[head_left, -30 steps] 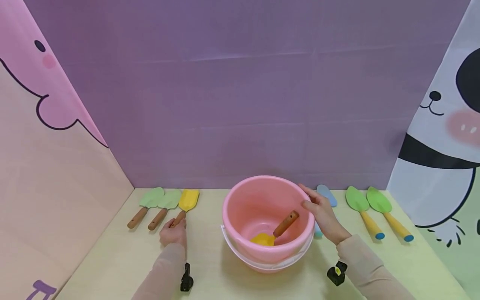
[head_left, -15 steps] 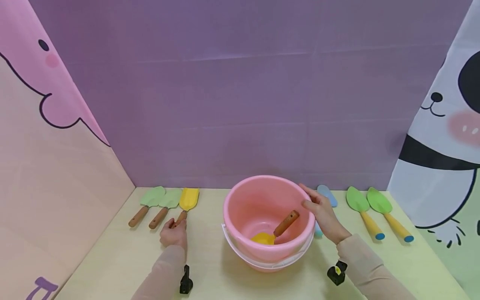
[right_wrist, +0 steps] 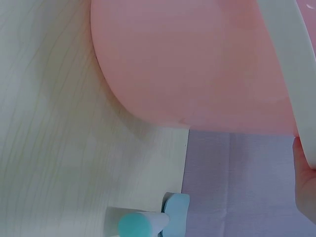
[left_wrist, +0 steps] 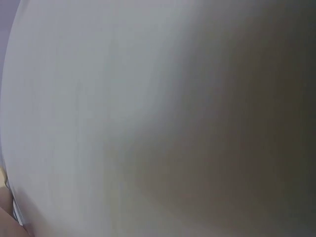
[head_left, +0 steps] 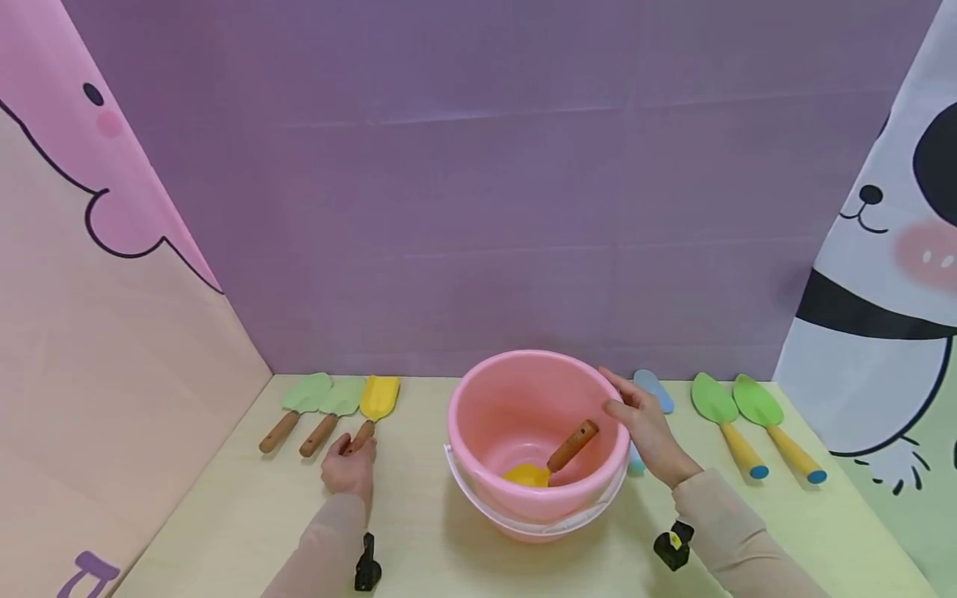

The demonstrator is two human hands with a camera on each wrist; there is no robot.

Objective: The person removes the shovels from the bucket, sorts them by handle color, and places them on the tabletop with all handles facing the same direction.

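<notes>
My left hand holds the brown handle of a yellow toy shovel, whose blade lies on the table. At the right side of a pink bucket, my right hand grips the rim, with the thumb over the edge. The bucket stands upright, its white handle hanging down in front. Inside it leans another yellow shovel, brown handle upward. The left wrist view gives mostly blurred table, with a bit of hand at the lower left corner. From the right wrist, the bucket's outer wall fills much of the view.
Two pale green shovels with brown handles lie left of my left hand. To the right are two green trowels with yellow handles. A blue-bladed tool is partly hidden behind my right hand. A purple backdrop closes the table's far edge.
Both hands keep their holds and the bucket stays in place. The whole head view has shifted very slightly.
</notes>
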